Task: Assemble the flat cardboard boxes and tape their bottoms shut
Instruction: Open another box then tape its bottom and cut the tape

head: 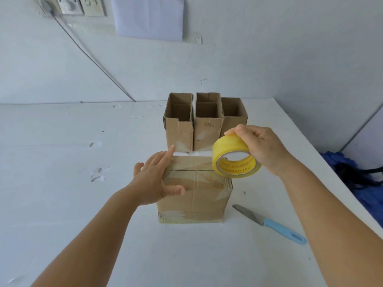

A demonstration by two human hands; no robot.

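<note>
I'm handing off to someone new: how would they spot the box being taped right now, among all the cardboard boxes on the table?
Start at the white table. Three open-topped boxes stand in a row toward the wall; the box being taped stands alone in front of them, nearest the person. Unlike those, its upward face is closed, the left hand lies flat on it and the right hand holds the yellow tape roll at its far right corner.

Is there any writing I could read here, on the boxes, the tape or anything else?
Nothing is legible.
Middle open box: two short lines of dark print on its front, too small and blurred to read.
Tape roll: red marks around its yellow inner core, too blurred to read.
</note>
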